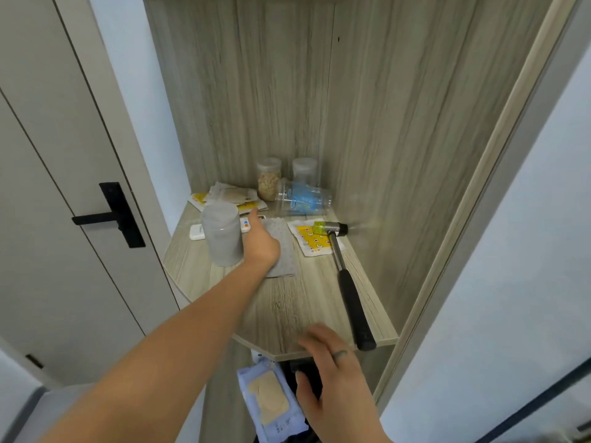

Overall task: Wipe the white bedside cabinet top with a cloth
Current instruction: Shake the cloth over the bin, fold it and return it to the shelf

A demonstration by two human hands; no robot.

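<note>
A grey dimpled cloth (283, 247) lies flat on a wood-grain corner shelf (287, 302). My left hand (260, 243) rests on the cloth's left part, one finger stretched forward toward a white remote (196, 231); its other fingers are hidden. My right hand (335, 378) hovers at the shelf's front edge with fingers spread, holding nothing. No white cabinet top is clearly in view.
A frosted cup (220, 235) stands just left of my left hand. A hammer (350, 292) lies along the shelf's right side, its head on a yellow packet (311, 239). Two jars (269, 179) and a toppled clear cup (302, 198) sit at the back. A wipes pack (271, 401) lies below; a door (108, 215) is left.
</note>
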